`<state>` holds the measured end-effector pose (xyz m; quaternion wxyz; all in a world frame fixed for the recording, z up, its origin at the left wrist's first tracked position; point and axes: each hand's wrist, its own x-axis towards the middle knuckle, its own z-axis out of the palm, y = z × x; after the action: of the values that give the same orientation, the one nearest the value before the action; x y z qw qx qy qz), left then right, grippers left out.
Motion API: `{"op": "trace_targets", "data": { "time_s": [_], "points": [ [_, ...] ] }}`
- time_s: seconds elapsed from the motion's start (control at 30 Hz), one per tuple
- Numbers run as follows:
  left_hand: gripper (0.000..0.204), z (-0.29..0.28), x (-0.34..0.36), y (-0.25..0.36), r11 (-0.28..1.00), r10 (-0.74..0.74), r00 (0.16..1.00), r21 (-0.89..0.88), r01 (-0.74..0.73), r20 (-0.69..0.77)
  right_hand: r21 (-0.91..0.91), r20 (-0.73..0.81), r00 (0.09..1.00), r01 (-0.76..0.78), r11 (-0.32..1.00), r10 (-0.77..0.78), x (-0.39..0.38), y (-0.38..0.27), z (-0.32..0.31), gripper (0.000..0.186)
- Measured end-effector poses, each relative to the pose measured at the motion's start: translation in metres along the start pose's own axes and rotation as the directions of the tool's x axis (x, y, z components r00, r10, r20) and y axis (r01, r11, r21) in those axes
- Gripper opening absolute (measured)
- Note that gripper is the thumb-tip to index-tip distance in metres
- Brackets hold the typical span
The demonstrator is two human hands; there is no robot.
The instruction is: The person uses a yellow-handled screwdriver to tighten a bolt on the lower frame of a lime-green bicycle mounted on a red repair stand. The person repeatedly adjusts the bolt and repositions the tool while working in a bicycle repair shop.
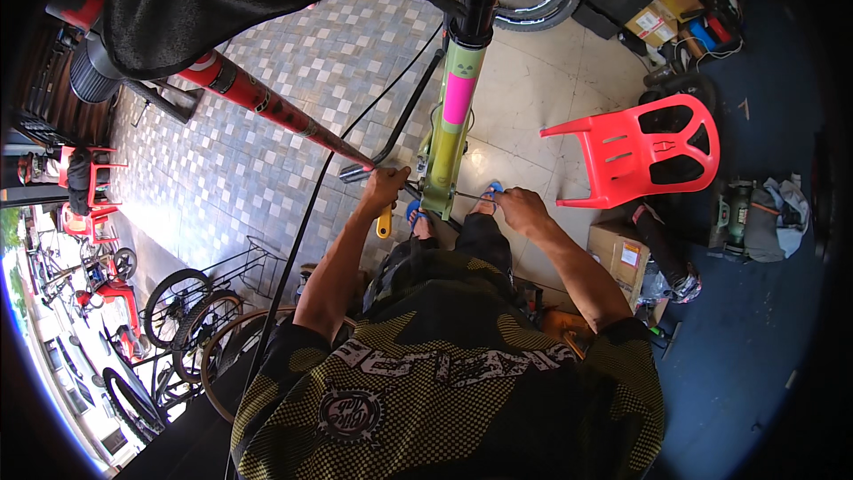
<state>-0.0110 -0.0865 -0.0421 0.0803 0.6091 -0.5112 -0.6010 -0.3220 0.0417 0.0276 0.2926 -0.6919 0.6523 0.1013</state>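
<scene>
A bicycle fork (451,129), pale green and yellow with a pink band, runs down from a black upper tube toward my feet. My left hand (387,188) is closed on a tool with a yellow handle (384,222) hanging below it, just left of the fork's lower end. My right hand (522,211), right of that end, pinches a thin dark rod (473,197) that reaches across to the fork's bottom. A red tube (258,98) slants down to just above my left hand, beside a black bar (400,133).
Black cloth (222,0) drapes overhead. A red plastic chair (604,156) lies at right, near cardboard boxes (613,258) and bags (782,222). Bicycle wheels (178,302) and red chairs (93,178) are at left. A tyre (542,18) and stored gear (666,13) sit at the back.
</scene>
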Motion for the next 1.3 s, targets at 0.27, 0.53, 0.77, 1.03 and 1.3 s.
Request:
{"op": "trace_targets", "data": {
  "time_s": [0.27,0.53,0.77,1.03,1.3],
  "points": [
    [0.054,0.002,0.003,-0.002,0.999,0.043,0.998,-0.026,-0.044,-0.048,-0.012,-0.255,0.962,0.095,0.995,-0.095,-0.002,0.005,0.022,0.024],
    [0.046,-0.002,0.001,0.007,1.0,0.001,1.0,0.008,-0.001,0.029,0.428,-0.152,0.983,0.156,0.89,-0.099,0.015,0.01,0.03,0.015],
    [0.052,0.002,0.004,-0.004,0.998,0.044,0.999,-0.052,-0.046,-0.031,0.239,-0.254,0.967,0.067,0.969,-0.004,0.014,-0.005,0.03,0.015],
    [0.052,0.002,0.005,-0.003,0.997,0.058,0.998,-0.055,-0.059,-0.019,0.391,-0.286,0.956,0.053,0.919,0.066,0.014,-0.012,0.031,0.017],
    [0.051,0.001,0.004,-0.001,0.998,0.035,0.999,-0.059,-0.035,-0.012,0.399,-0.321,0.944,0.06,0.915,0.078,0.018,-0.015,0.034,0.02]
  ]
}}
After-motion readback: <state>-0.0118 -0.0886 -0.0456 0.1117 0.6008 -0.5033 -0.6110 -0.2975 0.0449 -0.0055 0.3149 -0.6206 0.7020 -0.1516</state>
